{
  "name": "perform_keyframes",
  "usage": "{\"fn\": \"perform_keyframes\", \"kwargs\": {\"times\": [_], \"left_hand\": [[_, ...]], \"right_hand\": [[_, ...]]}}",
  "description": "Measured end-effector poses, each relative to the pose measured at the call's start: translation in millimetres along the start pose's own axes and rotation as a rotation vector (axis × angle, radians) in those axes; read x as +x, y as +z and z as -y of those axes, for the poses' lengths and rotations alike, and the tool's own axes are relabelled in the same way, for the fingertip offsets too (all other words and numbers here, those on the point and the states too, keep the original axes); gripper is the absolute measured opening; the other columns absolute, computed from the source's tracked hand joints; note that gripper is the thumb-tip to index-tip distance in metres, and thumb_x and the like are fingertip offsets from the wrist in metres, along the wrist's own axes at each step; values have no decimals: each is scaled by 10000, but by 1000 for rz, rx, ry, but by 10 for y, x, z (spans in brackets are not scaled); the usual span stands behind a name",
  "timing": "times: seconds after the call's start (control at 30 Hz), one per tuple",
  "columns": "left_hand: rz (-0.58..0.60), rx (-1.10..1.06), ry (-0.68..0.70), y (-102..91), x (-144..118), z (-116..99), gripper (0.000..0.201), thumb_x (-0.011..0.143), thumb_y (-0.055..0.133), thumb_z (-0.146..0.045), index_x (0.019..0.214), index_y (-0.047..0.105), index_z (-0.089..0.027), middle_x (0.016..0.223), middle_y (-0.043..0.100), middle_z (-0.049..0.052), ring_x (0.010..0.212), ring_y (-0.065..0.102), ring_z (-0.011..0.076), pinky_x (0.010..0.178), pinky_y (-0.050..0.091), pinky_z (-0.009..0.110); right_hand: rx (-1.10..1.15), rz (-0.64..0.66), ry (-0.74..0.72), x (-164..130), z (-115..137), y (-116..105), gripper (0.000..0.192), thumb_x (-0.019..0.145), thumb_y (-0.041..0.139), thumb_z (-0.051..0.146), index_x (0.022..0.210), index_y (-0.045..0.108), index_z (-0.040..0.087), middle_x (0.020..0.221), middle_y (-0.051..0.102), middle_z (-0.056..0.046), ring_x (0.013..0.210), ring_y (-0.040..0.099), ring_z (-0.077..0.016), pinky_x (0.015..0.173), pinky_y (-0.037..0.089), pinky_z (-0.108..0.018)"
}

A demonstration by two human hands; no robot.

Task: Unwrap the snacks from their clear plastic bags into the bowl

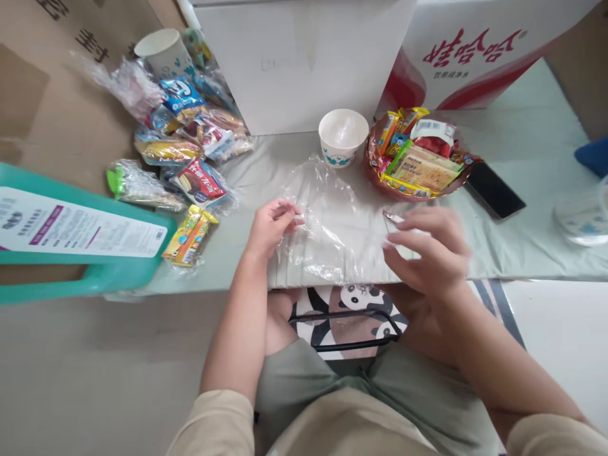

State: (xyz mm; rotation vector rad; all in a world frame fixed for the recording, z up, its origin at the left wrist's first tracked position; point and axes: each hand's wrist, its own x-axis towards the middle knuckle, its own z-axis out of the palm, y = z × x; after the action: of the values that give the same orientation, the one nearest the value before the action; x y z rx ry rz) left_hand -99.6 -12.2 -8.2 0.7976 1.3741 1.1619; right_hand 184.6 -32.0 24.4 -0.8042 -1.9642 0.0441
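Note:
My left hand (275, 225) is closed, thumb against fingers, on the left edge of a clear plastic bag (327, 244). The bag lies crumpled and see-through on the cloth. To the right of it, my right hand (430, 247) is raised and slightly blurred. Between its fingers is a small shiny metal tool that looks like a nail clipper (391, 216), its tip pointing left and its rear part covered by the fingers. Beyond the bag stands a white paper cup (342, 139) with a blue-green print. A reddish bowl (380, 187) of wrapped snacks sits beyond my right hand.
Wrapped snacks (199, 183) are heaped at the left, with another paper cup (164, 54) among them. A green jug (118, 272) lies at the left edge. White boxes (304, 63) stand behind. A black phone (496, 190) rests right of the bowl, a clear cup (584, 215) farther right.

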Motion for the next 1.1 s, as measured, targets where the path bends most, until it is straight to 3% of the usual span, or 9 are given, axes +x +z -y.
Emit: {"fn": "perform_keyframes", "kwargs": {"times": [0.07,0.13,0.27,0.37,0.47,0.63,0.83,0.9,1.1], "left_hand": [[-26,-87,25,-5,22,-15,248,680,799,-249,827,609,-190,847,754,1,664,727,118,536,530,173],[-35,-170,9,5,46,-27,287,656,819,-238,823,589,-199,837,753,-9,656,725,110,510,517,154],[12,-276,-42,51,75,-26,343,622,832,-179,821,553,-203,887,758,-18,674,734,106,512,529,145],[45,-318,-48,31,70,-19,374,615,818,-148,835,521,-210,961,757,-27,728,751,118,558,563,167],[174,-281,-85,-65,53,-23,409,610,831,-161,896,544,-217,987,762,-13,824,777,179,683,630,265],[411,-108,-204,-102,63,33,399,645,878,-327,919,627,-180,757,757,32,763,779,222,711,647,333],[174,128,18,150,136,132,261,762,787,-349,919,681,-170,943,763,53,672,756,149,485,532,174],[112,115,92,175,166,140,256,757,777,-352,920,688,-176,994,759,52,679,761,149,480,532,173],[49,-15,236,36,174,107,236,709,809,-359,799,680,-184,1026,759,32,670,765,152,492,555,192]], "right_hand": [[164,-71,86,-180,-49,-33,595,825,765,405,1367,519,420,1250,618,-44,1105,630,-274,935,532,-475],[284,21,267,-358,-148,28,825,795,765,555,1504,382,382,1451,518,-99,1265,581,-319,983,542,-514],[417,329,478,-537,-285,249,693,805,768,530,1400,528,269,1504,528,-152,1361,549,-332,1022,547,-498],[425,329,600,-517,-281,303,343,885,693,470,1132,681,231,1192,729,-120,1043,719,-260,857,600,-420],[382,246,696,-470,-278,222,225,912,659,444,917,708,224,821,739,-47,698,692,-179,660,571,-338],[592,33,883,-488,-399,97,295,886,671,544,939,670,253,792,698,-2,483,556,-100,475,490,-267],[719,140,973,-532,-492,74,529,726,832,472,1190,651,293,1151,733,-55,550,602,-92,483,513,-256],[626,188,1005,-516,-477,74,435,743,817,404,1138,697,266,1126,746,-57,521,568,-75,448,474,-231],[587,-120,959,-488,-497,123,157,825,734,368,749,744,231,1059,757,-35,458,538,-40,435,435,-225]]}}
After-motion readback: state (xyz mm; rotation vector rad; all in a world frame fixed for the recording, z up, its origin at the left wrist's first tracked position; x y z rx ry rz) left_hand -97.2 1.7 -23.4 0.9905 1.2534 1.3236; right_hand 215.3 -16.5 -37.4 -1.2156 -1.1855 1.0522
